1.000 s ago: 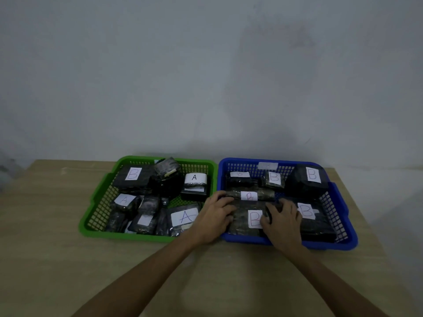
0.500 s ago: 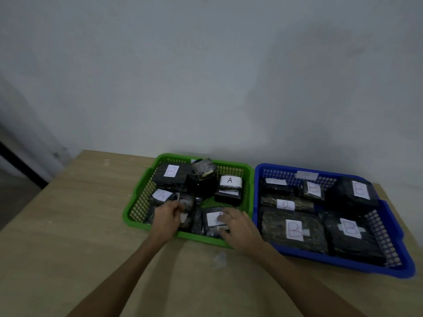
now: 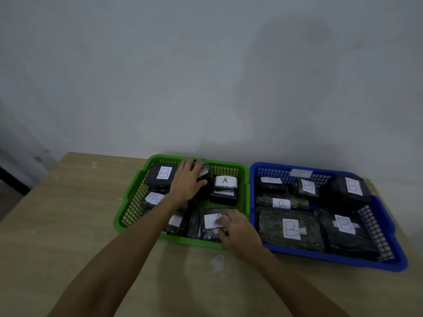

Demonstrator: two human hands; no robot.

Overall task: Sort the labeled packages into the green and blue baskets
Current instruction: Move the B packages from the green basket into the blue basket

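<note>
- My left hand is now at the far side of the green basket; half a second ago it was at the near left of this basket. It lies on a small dark package there, fingers spread over the top; whether they grip it I cannot tell.
- My right hand stays at the near right corner of the green basket, with relaxed fingers resting on the package with the A label. It does not pinch it.
- One second ago both hands were on a B package in the blue basket; now that package lies flat there, among other B labels.
- So I judge the blue side is finished and the work has passed to the green side.
- A package with a B label sits in the far left of the green basket, just beside my left hand. I think it still has to go to the blue basket.
</note>
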